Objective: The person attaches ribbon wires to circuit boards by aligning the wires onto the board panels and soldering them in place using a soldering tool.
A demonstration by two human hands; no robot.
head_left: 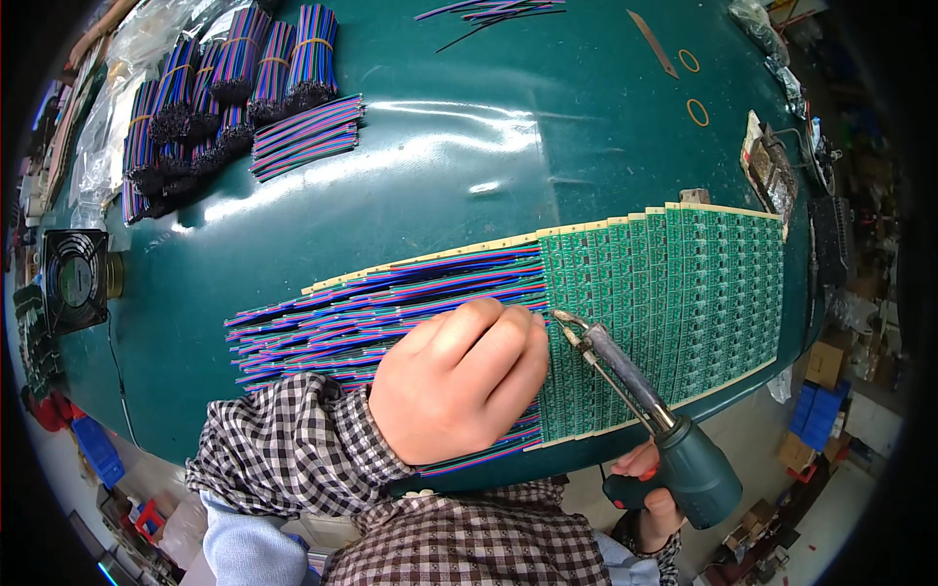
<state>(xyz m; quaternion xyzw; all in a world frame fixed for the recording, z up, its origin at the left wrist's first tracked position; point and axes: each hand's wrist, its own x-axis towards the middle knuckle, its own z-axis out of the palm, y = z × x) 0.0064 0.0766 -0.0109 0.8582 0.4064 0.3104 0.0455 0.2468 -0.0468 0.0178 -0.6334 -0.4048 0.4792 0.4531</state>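
My left hand (459,381) is closed, its fingertips pinched at the end of a multicoloured ribbon wire (523,296) by the edge of the green circuit boards (625,322). The pinched tip itself is mostly hidden by the fingers. My right hand (655,503) grips a dark green soldering gun (694,469) at the lower right. Its metal barrel slants up to the left, and the tip (559,315) lies right beside my left fingertips, over the boards. Rows of blue, red, green and black wires (322,337) stretch left from the overlapping boards.
Bundles of similar wires (234,54), tied with bands, stand at the back left beside loose wires (308,137). A small black fan (75,280) sits at the left edge. A blade (653,44), rubber bands (697,112) and a metal stand (770,166) lie toward the right.
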